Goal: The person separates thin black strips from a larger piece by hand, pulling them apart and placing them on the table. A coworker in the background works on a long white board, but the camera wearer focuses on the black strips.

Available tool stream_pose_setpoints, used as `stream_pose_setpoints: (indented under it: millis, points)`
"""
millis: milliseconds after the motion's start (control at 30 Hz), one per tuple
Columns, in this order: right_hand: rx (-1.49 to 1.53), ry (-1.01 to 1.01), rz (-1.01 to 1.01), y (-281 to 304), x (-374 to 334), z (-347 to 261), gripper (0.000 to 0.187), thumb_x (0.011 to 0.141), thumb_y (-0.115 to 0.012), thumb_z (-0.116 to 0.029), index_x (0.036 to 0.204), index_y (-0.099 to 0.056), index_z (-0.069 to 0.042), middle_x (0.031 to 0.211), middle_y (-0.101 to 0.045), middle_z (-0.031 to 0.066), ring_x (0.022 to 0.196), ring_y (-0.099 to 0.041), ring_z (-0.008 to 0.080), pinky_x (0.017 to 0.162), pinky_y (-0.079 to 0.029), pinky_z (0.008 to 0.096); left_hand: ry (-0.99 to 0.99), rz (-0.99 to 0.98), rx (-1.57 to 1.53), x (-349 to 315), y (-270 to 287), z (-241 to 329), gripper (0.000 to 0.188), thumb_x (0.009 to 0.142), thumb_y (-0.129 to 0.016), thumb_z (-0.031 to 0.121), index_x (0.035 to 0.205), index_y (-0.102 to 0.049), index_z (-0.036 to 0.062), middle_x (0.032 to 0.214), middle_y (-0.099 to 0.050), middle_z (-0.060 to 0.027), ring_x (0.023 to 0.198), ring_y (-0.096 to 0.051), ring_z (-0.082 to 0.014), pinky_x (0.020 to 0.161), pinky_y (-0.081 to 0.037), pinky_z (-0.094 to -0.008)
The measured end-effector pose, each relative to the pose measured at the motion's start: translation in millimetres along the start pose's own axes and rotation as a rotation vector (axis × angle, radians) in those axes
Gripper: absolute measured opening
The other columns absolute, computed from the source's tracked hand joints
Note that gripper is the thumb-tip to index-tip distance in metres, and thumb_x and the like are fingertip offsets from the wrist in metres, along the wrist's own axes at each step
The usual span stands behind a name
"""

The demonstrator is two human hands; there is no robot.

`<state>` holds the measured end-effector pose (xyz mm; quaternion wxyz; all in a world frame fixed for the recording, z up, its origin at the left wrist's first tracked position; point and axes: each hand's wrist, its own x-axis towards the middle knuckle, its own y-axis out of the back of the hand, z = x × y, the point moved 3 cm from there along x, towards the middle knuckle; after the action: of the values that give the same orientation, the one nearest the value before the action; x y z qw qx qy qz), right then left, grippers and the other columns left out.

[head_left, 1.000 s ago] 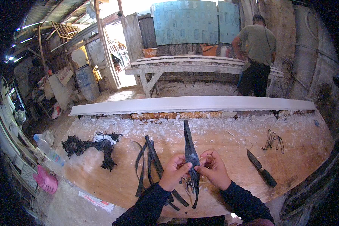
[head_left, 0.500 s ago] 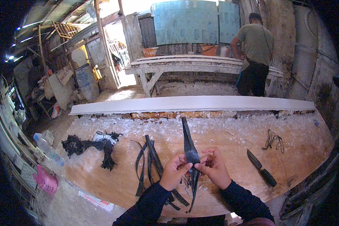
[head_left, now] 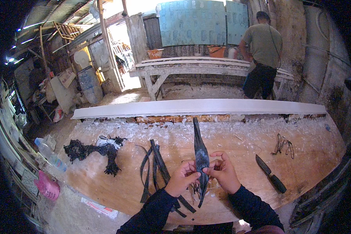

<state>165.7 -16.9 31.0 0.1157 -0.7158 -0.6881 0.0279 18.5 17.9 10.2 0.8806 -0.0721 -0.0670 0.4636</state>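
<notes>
Between my hands, just above the wooden table, a black rubber-like strip [head_left: 201,151] with a wide middle part points away from me. The thumb and fingers of my left hand [head_left: 182,180] pinch its left edge. On the opposite edge, my right hand [head_left: 225,176] grips it the same way. Several loose black strips [head_left: 162,164] lie beside my left hand. Some thin dark strands, partly hidden, are under the held strip. To the right of my right hand is a knife [head_left: 270,174] with a black handle.
A bundle of black cords [head_left: 90,152] lies at left, a small tangle of dark cord [head_left: 283,146] at right. The long white moulding [head_left: 199,108] spans the table's far edge. A plastic bottle [head_left: 50,153] stands left. Another person [head_left: 263,50] works at the far bench [head_left: 191,66].
The strip has shifted away from me between my fingers, so its near end sits farther up, and its wide part shows flatter. The person at the back has moved slightly.
</notes>
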Motion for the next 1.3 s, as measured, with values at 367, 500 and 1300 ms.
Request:
stream_pose_setpoints:
  millis: [367, 500, 1300]
  points:
    - [0.029, 0.010, 0.013, 0, 0, -3, 0.038, 0.071, -0.066, 0.001, 0.100, -0.042, -0.006, 0.065, -0.054, 0.0029, 0.052, -0.053, 0.0104, 0.045, -0.045, 0.0217, -0.089, 0.064, -0.016, 0, 3, 4, 0.021, 0.082, -0.055, 0.005, 0.102, -0.050, 0.0023, 0.082, -0.053, 0.0007, 0.068, -0.051, -0.0056, 0.058, -0.043, -0.0192]
    - [0.018, -0.100, -0.074, -4, -2, 5, 0.039, 0.071, -0.066, 0.002, 0.101, -0.042, -0.006, 0.066, -0.054, 0.0029, 0.053, -0.053, 0.0105, 0.045, -0.046, 0.0221, -0.154, 0.163, 0.051, 1, 6, 3, 0.020, 0.081, -0.055, 0.004, 0.100, -0.051, 0.0017, 0.086, -0.053, 0.0000, 0.070, -0.051, -0.0058, 0.058, -0.044, -0.0195]
    - [-0.117, 0.045, -0.038, -1, 0, 4, 0.044, 0.071, -0.062, 0.003, 0.107, -0.039, -0.006, 0.077, -0.056, 0.0058, 0.064, -0.055, 0.0113, 0.054, -0.046, 0.0229, -0.111, 0.061, 0.047, 2, 5, 7, 0.034, 0.080, -0.055, -0.001, 0.112, -0.047, 0.0005, 0.087, -0.056, -0.0016, 0.077, -0.053, -0.0086, 0.068, -0.043, -0.0217]
